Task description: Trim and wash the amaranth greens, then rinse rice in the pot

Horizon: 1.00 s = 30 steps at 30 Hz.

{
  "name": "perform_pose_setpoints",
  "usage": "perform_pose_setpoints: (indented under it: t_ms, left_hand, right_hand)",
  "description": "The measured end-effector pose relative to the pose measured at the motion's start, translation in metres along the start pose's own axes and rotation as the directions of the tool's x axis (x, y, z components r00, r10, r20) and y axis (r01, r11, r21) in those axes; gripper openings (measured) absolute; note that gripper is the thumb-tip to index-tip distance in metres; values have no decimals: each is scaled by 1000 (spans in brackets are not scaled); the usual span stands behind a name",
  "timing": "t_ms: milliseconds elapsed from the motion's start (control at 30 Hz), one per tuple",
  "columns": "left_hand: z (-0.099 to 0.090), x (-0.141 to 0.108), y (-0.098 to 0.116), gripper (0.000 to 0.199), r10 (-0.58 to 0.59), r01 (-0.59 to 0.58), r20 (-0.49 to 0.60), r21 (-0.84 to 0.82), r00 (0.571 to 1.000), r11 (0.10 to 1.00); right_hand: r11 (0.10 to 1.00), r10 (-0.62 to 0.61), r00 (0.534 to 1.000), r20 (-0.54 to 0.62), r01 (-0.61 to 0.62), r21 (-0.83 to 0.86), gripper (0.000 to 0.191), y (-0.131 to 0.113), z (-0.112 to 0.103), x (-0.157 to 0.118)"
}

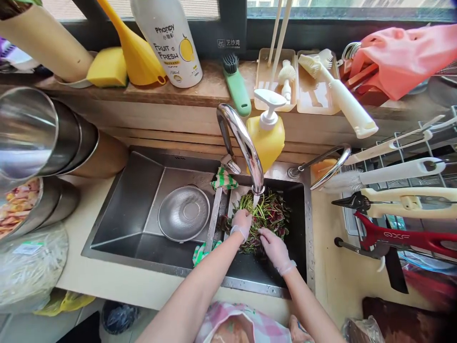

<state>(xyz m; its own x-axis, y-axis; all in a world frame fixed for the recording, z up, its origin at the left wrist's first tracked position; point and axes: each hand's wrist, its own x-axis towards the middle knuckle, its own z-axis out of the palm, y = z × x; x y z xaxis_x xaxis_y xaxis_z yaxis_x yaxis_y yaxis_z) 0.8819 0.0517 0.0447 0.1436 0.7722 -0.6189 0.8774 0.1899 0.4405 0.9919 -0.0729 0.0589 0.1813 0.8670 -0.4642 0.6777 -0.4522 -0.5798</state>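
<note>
Gloved left hand [241,223] gripping stems of red-and-green leafy bunch [266,216], fingers [240,215] curled shut; gloved right hand [275,250] pressing leaves, fingers [267,234] half curled, hold unclear. Bunch sitting in right side of steel sink [150,268], long axis running front-to-back, left hand nearer faucet [246,147].

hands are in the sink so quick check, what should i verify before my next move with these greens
1. Gloves on left hand and right hand: ok, both gloved.
2. Water from chrome faucet onto leafy greens: ok, stream visible.
3. Greens inside the sink basin: ok, piled there.
4. Steel mesh strainer nearby: ok, in the neighbouring basin.
5. Drain under the greens: cannot tell, hidden.
</note>
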Motion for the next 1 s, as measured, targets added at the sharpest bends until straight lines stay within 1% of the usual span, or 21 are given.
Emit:
perform_pose_setpoints:
  t_ms: [67,100,133,167,233,300,367,400,500,567,633,700,767,833,900,933,1000]
  left_hand:
    - [1,-9,-4,18,30,-30,18,-6,999,1000]
    - [2,-15,-6,18,49,-49,30,-9,998,999]
    - [2,-20,-8,18,71,-70,44,-13,997,997]
    - [3,-26,-9,18,95,-94,58,-17,994,995]
    - [3,-36,-9,19,142,-140,87,-23,986,990]
    - [3,-43,-7,19,181,-178,118,-31,976,983]
    - [2,-47,-5,19,209,-205,154,-42,966,978]
    - [2,-48,-4,18,221,-216,174,-48,960,975]
    - [-2,-49,-5,18,235,-228,224,-60,946,972]
    - [-5,-50,-6,20,225,-215,236,-67,945,974]
    - [-6,-51,-8,23,204,-191,232,-79,951,978]
    - [-5,-52,-9,26,181,-162,228,-98,957,982]
    - [-2,-51,-9,27,156,-133,230,-113,961,985]
    - [1,-49,-9,27,134,-108,234,-120,963,987]
    - [1,-47,-10,27,120,-93,232,-121,965,988]
    - [0,-46,-10,27,118,-92,227,-121,967,988]
    - [-4,-45,-13,26,129,-104,214,-123,968,987]
  right_hand:
    - [999,-6,994,-108,0,-52,40,-12,-13,7]
    - [994,-41,991,-126,28,-105,41,-20,-19,11]
    - [981,-95,990,-109,74,-178,43,-27,-25,15]
    - [954,-153,986,-61,131,-268,44,-34,-30,20]
    - [855,-222,971,86,236,-462,41,-45,-38,26]
    - [732,-205,955,213,294,-614,32,-51,-43,29]
    - [641,-175,941,289,332,-692,27,-51,-47,29]
    - [611,-171,934,313,350,-710,27,-50,-49,29]
    - [579,-187,925,331,376,-724,26,-45,-52,27]
    - [583,-191,932,307,360,-728,25,-42,-52,26]
    - [600,-174,950,259,311,-737,24,-42,-48,25]
    - [628,-141,971,192,238,-741,25,-42,-40,24]
    - [682,-86,990,109,138,-718,27,-44,-30,23]
    - [760,7,1000,20,8,-650,29,-46,-20,23]
    - [823,121,992,-39,-122,-555,29,-48,-11,23]
    - [845,162,986,-50,-165,-509,30,-48,-9,23]
    - [878,189,981,-44,-189,-440,32,-48,-7,24]
